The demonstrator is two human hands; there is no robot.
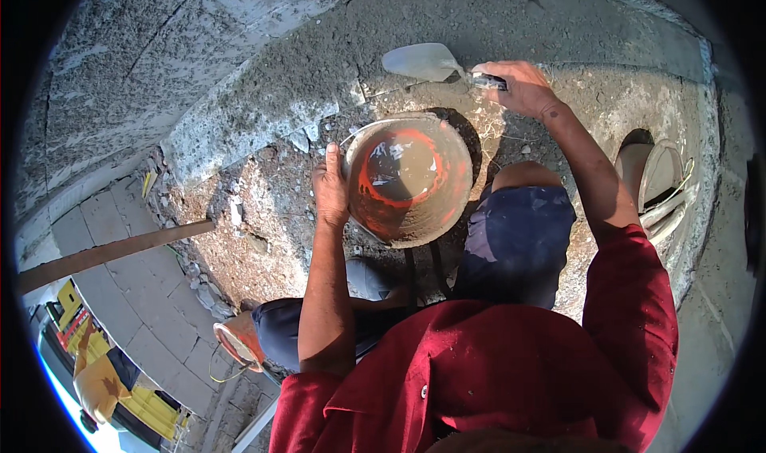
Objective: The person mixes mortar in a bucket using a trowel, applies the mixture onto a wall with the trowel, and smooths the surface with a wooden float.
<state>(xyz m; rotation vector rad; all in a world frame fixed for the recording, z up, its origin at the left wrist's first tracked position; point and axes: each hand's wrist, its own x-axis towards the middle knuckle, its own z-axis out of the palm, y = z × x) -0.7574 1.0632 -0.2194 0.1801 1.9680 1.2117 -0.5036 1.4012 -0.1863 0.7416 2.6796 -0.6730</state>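
Note:
A mortar-caked orange bucket stands in front of me, with wet grey-brown liquid pooled inside it. My left hand grips its left rim, thumb along the edge and the other fingers mostly hidden. Beyond the bucket, to the right, my right hand is closed around the dark handle of a trowel. The trowel's broad pale blade points left, past the bucket's far rim and apart from it.
Rough concrete rises at the upper left. Rubble covers the ground beside the bucket. A wooden plank juts in from the left. Other buckets stand at the right and lower left. A person in yellow is farther off.

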